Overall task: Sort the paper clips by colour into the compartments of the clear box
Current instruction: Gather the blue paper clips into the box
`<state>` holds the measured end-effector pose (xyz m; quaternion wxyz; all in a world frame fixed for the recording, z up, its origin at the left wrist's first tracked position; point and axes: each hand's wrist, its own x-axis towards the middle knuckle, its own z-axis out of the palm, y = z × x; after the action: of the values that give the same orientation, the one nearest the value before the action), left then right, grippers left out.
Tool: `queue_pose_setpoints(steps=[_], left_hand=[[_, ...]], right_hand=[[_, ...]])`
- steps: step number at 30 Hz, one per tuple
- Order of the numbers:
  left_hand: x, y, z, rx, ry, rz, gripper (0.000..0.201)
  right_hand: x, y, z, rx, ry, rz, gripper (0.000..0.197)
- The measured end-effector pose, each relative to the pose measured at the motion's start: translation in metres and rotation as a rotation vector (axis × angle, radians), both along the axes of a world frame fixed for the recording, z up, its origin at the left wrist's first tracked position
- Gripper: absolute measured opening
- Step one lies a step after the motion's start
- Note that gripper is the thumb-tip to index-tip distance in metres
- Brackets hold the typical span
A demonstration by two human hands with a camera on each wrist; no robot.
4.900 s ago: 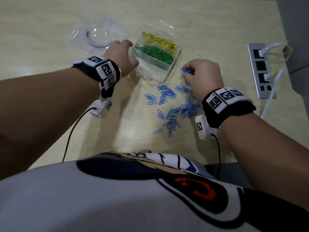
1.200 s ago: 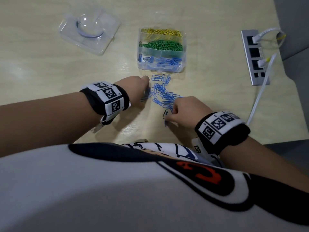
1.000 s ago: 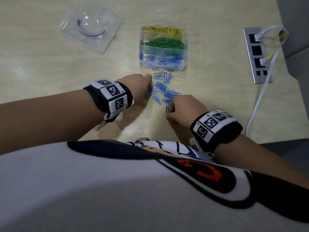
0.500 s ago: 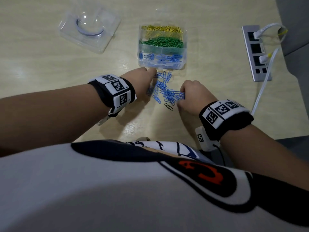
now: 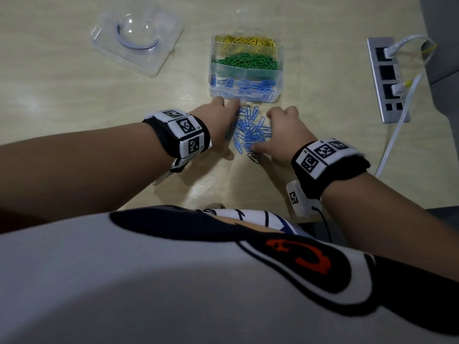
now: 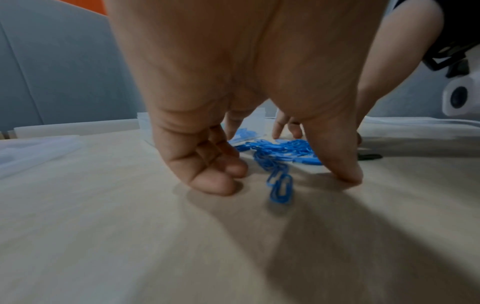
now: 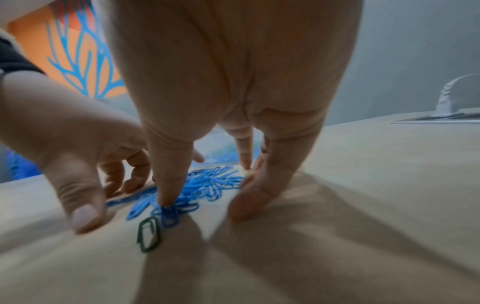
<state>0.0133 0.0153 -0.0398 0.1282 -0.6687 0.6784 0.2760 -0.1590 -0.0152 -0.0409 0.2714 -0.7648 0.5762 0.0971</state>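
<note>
Both hands cupped the loose blue clips [image 5: 250,130] on the table [image 5: 74,100], just in front of the clear box [image 5: 246,95]. Left hand [image 5: 218,127] & right hand [image 5: 283,135] had fingers spread, tips down on the wood, gripping nothing, apparently. A dark clip [image 7: 148,233] lay beside the pile, near edge.

The table [image 5: 74,100] is pale wood-grain laminate, smooth with a soft sheen; the clear box [image 5: 279,78] is transparent glossy plastic, as is the lid [image 5: 159,58] lying apart from it; the blue paper clips [image 5: 250,130] look coated in smooth coloured plastic, like the green paper clips [image 5: 246,63] and yellow paper clips [image 5: 246,43]; the lone dark clip [image 5: 253,158] is glossier; the wrist bands [image 5: 161,135] are matt black cloth with white printed tags; the power strip [image 5: 383,110] looks like brushed grey metal; its cables [image 5: 395,142] are smooth white plastic.
</note>
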Motion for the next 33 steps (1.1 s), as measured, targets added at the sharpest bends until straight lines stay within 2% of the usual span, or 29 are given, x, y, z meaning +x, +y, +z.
queue_pose_setpoints(steps=[3,8,10,18,24,29,33], left_hand=[[-0.005,-0.003,-0.001,-0.037,0.032,0.011,0.107],[-0.006,-0.009,-0.001,-0.059,0.032,0.015,0.076],[-0.005,-0.011,-0.003,-0.076,0.048,0.02,0.065],[-0.003,-0.019,-0.004,-0.103,0.019,-0.04,0.023],[0.006,-0.022,0.008,-0.171,0.037,-0.061,0.019],[0.015,-0.039,0.027,-0.35,0.088,0.014,0.018],[0.021,-0.059,0.036,-0.396,0.084,0.059,0.024]], right_hand=[[0.009,0.0,-0.004,-0.007,-0.087,0.096,0.077],[0.019,-0.007,-0.008,-0.087,-0.096,0.223,0.04],[0.019,-0.009,-0.01,-0.133,-0.084,0.277,0.032],[0.02,-0.009,-0.012,-0.254,-0.031,0.398,0.024],[0.021,-0.023,0.006,-0.288,-0.078,0.37,0.024],[0.027,-0.044,0.026,-0.397,-0.26,0.156,0.022],[0.032,-0.056,0.034,-0.387,-0.224,0.134,0.031]])
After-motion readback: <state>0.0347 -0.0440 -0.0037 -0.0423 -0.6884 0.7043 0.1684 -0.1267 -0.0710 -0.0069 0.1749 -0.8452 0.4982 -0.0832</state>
